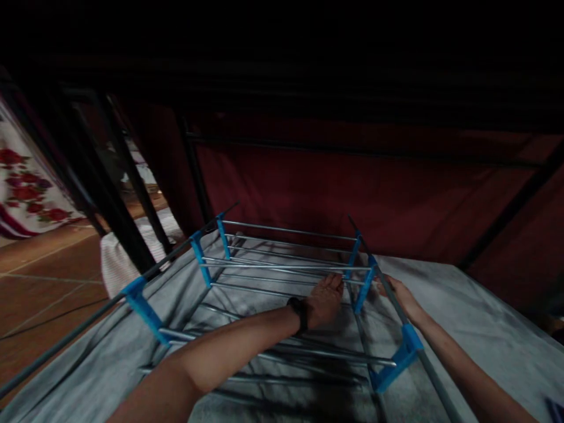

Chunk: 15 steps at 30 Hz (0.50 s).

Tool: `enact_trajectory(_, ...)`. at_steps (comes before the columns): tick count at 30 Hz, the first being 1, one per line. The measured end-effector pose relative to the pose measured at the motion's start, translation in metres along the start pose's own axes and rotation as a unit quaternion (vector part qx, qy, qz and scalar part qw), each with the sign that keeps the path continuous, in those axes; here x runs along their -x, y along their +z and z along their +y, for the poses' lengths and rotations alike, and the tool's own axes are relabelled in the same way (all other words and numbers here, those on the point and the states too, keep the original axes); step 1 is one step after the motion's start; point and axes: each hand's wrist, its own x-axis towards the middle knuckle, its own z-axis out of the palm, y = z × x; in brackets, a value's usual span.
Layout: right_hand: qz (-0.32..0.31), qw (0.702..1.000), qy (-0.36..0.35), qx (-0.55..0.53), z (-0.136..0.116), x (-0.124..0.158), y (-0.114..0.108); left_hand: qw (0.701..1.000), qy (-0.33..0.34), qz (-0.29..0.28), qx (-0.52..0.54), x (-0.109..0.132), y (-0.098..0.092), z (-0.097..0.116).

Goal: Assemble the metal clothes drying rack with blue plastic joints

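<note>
A rack frame of thin metal rods and blue plastic brackets lies across a grey sheet. My left hand (328, 296), with a black watch (299, 314) on its wrist, reaches over the lower rods into the frame. Its fingers are closed on a metal rod (264, 291) near the right-hand brackets; the fingertips are partly hidden. On the frame's outer right side, my right hand (399, 292) has its fingers bent against a blue bracket (365, 288), and the side pole partly covers them. Closer to me, another blue bracket (399, 358) sits on the right pole (436, 382).
Another blue bracket (143, 308) joins the left pole (57, 352). The grey sheet (440, 305) spreads under the frame. A dark red cloth (308, 188) hangs behind, with black metal bars (118, 194) at left. Beyond are a tiled floor (48, 276) and a flowered cloth (30, 182).
</note>
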Motion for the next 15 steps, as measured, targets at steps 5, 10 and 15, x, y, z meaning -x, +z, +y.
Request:
enact_trajectory(5, 0.1, 0.99, -0.03, 0.091, -0.072, -0.014, -0.054, 0.993, 0.119, -0.006, -0.004, 0.093, -0.087, -0.057)
enact_trajectory(10, -0.076, 0.973, -0.145, 0.16, -0.169, -0.009, -0.011, 0.974, -0.166, 0.129, -0.078, 0.159, -0.169, -0.171)
enact_trajectory(15, -0.264, 0.871, -0.318, 0.265, -0.206, 0.002, 0.109, 0.889, -0.423, 0.176, 0.019, 0.204, -0.189, -0.253)
